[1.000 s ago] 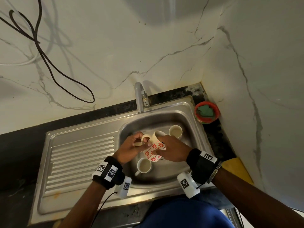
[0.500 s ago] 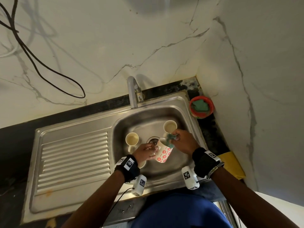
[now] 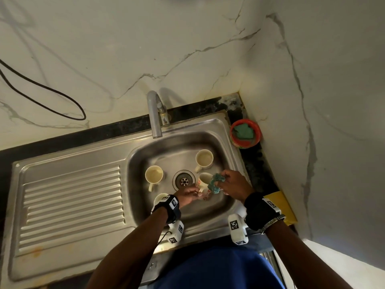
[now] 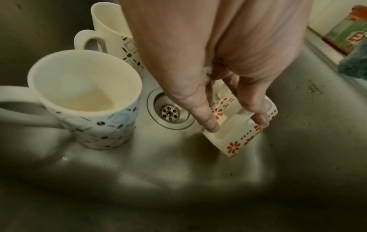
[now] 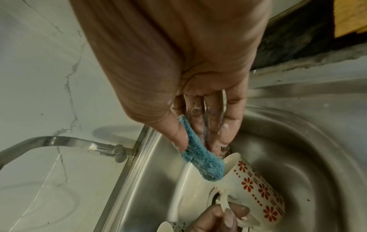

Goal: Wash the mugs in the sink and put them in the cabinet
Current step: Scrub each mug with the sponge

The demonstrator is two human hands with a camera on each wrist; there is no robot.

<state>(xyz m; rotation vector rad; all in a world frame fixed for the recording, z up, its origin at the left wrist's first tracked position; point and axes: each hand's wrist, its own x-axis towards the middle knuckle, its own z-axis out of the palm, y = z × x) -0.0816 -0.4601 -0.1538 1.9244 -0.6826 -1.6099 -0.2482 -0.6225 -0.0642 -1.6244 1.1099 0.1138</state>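
A cream mug with red flowers point(image 3: 202, 182) tilts in the sink basin point(image 3: 226, 209), right of the drain. My left hand point(image 3: 187, 195) grips its handle, thumb and finger curled round it point(image 4: 236, 124). My right hand point(image 3: 231, 182) pinches a blue-green scrub pad point(image 3: 215, 182) against the mug's rim; the right wrist view shows the pad point(image 5: 200, 158) at the mouth of the flowered mug point(image 5: 258, 188). Three more cream mugs stand in the basin: back right point(image 3: 204, 159), left of the drain point(image 3: 154, 174), and one partly hidden under my left wrist point(image 3: 159, 198).
The tap point(image 3: 155, 113) arches over the basin's back edge. A red bowl holding a green scrubber point(image 3: 245, 133) sits in the right corner. The ribbed drainboard point(image 3: 73, 205) stretches left. A yellow cloth point(image 3: 285, 207) lies right of the sink. Marble walls close in behind and to the right.
Both hands have carried the flowered mug rightward and lower in the basin, uncovering the left mug. My right hand now holds the scrub pad at the mug's rim.
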